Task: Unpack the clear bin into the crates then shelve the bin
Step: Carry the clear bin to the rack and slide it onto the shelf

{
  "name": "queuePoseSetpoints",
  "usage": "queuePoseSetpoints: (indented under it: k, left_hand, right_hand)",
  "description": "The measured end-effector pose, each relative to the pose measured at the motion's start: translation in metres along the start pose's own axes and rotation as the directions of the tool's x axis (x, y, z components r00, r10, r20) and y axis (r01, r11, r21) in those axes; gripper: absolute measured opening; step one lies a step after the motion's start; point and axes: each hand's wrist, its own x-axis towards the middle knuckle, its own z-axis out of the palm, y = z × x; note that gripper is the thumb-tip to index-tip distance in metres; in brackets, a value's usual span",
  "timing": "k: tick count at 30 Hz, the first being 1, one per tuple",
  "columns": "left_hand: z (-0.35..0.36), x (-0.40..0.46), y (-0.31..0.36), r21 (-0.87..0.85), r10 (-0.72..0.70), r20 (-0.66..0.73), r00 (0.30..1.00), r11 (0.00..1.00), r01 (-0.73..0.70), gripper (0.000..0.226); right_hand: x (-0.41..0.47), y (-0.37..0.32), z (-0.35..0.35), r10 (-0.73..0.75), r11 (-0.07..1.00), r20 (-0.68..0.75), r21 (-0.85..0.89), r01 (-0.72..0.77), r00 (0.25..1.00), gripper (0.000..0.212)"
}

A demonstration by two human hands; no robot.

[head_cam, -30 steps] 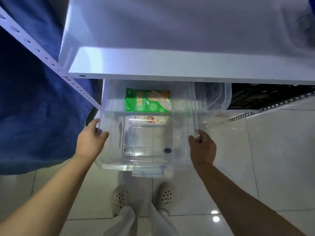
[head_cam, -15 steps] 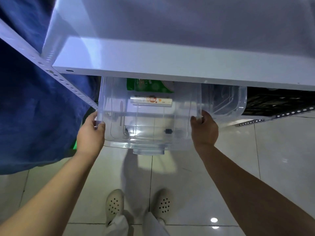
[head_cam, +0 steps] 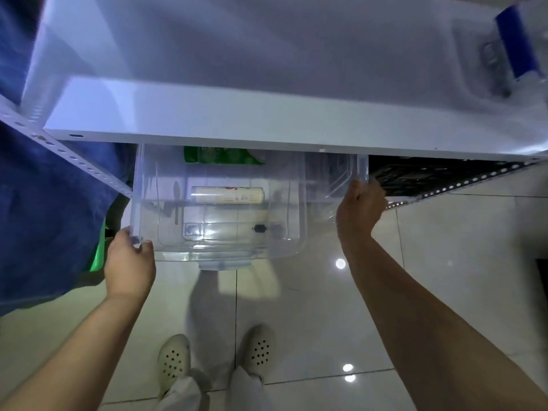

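The white shelf [head_cam: 267, 126] spans the view above both hands, and the clear bin [head_cam: 219, 203] sits partly beneath it, its far end under the board and its near end jutting out between the hands. Judged from this, the task looks barely begun: the bin is not yet unpacked. Beyond the fingers of both hands, a green packet [head_cam: 222, 155] lies at the far end of the bin, and a pale tube-shaped pack [head_cam: 226, 194] lies nearer. No item can be seen in the dark crate [head_cam: 430, 173], which sits past the right hand under the same shelf; emptying and shelving remain.

The bin's long axis appears to run away from the person, into the shelf, with its open top facing up and a short end wall facing the hands. The tube lies crosswise to that axis.

The left hand [head_cam: 129, 262] grips the near left corner rim, fingers curled over the edge. The right hand [head_cam: 360, 209] clasps a clear rim on the right side, farther in; whether that edge belongs to the same bin or a second one alongside cannot be told.
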Motion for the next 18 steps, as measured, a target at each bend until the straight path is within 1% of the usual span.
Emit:
queuePoseSetpoints:
  k: [1, 2, 4, 6, 8, 10, 11, 12, 13, 15, 18]
  left_hand:
    - [-0.001, 0.001, 0.000, -0.002, 0.005, 0.007, 1.000, 1.000, -0.005, 0.033]
    - [-0.001, 0.002, 0.000, -0.008, 0.012, 0.013, 1.000, 1.000, -0.012, 0.035]
    - [-0.003, 0.003, -0.002, -0.044, 0.016, 0.029, 0.999, 0.999, -0.014, 0.038]
    - [-0.004, 0.003, -0.003, -0.109, 0.007, 0.052, 0.999, 0.994, -0.001, 0.039]
    - [-0.005, 0.003, -0.004, -0.157, 0.004, 0.074, 0.997, 0.988, 0.008, 0.039]
    - [-0.006, 0.003, -0.006, -0.184, 0.002, 0.087, 0.996, 0.983, 0.014, 0.038]
    - [-0.007, 0.003, -0.007, -0.194, -0.001, 0.094, 0.996, 0.981, 0.020, 0.038]
    - [-0.007, 0.003, -0.008, -0.202, -0.002, 0.101, 0.995, 0.979, 0.022, 0.038]
    - [-0.008, 0.003, -0.009, -0.204, -0.001, 0.110, 0.994, 0.979, 0.024, 0.039]
    - [-0.011, 0.002, -0.011, -0.207, -0.002, 0.136, 0.991, 0.978, 0.031, 0.040]
    - [-0.017, 0.006, -0.016, -0.200, 0.002, 0.168, 0.986, 0.979, 0.031, 0.041]
  right_hand:
    - [0.004, -0.002, 0.002, 0.009, 1.000, 0.023, 0.014, -0.009, 1.000, 0.035]
    - [0.006, -0.004, 0.004, 0.013, 0.997, 0.033, 0.072, -0.016, 0.999, 0.032]
    - [0.002, -0.007, 0.005, 0.022, 0.971, 0.038, 0.237, -0.030, 0.999, 0.026]
    - [-0.005, -0.009, 0.005, 0.050, 0.931, 0.070, 0.357, -0.072, 0.996, 0.032]
    - [-0.017, -0.014, 0.007, 0.086, 0.902, 0.127, 0.411, -0.131, 0.988, 0.030]
    - [-0.036, -0.019, 0.010, 0.063, 0.896, 0.160, 0.426, -0.127, 0.985, 0.027]
    - [-0.049, -0.022, 0.011, 0.031, 0.906, 0.148, 0.414, -0.090, 0.989, 0.022]
    - [-0.063, -0.024, 0.013, -0.014, 0.922, 0.114, 0.385, -0.032, 0.993, 0.014]
    - [-0.078, -0.027, 0.014, -0.067, 0.938, 0.075, 0.344, 0.037, 0.995, 0.011]
    - [-0.105, -0.032, 0.019, -0.156, 0.951, 0.030, 0.275, 0.142, 0.987, 0.019]
    - [-0.133, -0.037, 0.026, -0.168, 0.959, 0.018, 0.233, 0.159, 0.986, 0.025]
